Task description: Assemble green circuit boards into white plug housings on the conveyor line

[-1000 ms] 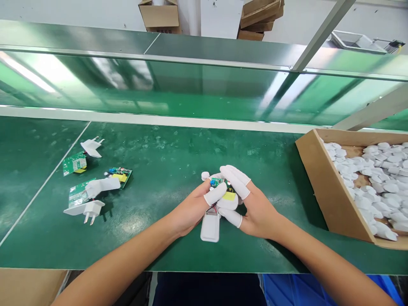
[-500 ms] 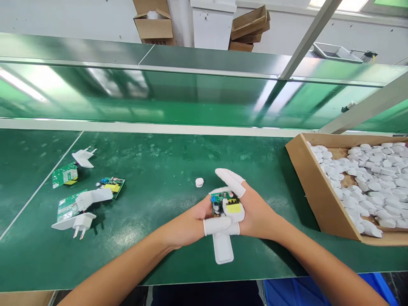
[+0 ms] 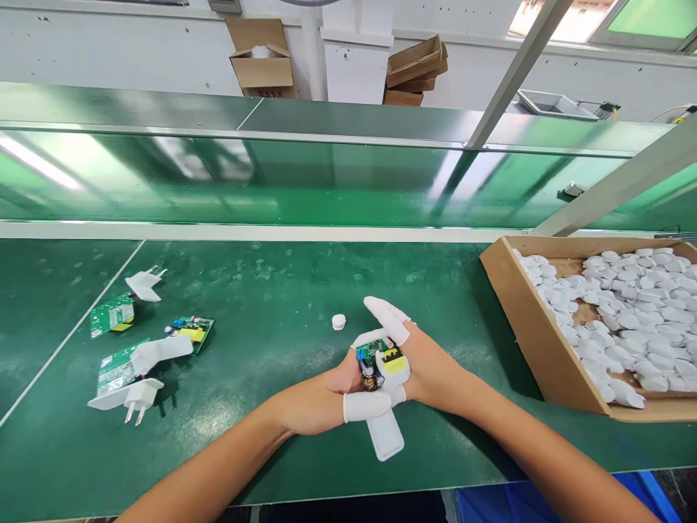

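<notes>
A green circuit board [image 3: 369, 377] with a yellow-and-black transformer [image 3: 393, 362] is held between both hands, component side up. My left hand [image 3: 327, 399] is closed around its left side, the covered thumb lying across the front. My right hand [image 3: 428, 359] grips the right side, its covered fingers reaching over the back edge. White covers sit on the fingers. A flat white plastic casing piece [image 3: 385, 437] sticks out below the hands toward me; how it joins the board is hidden. A small white cap [image 3: 338, 322] lies on the bench just behind my hands.
To the left lie several circuit boards [image 3: 112, 315] with white plug housings [image 3: 142, 396]. On the right stands a cardboard tray [image 3: 536, 349] full of small white pieces [image 3: 653, 319]. A metal ledge [image 3: 327, 233] borders the green bench at the back.
The white casing piece now angles more to the right below the hands, and the board has tilted slightly. Both hands keep their grip. The whole view has shifted a little.
</notes>
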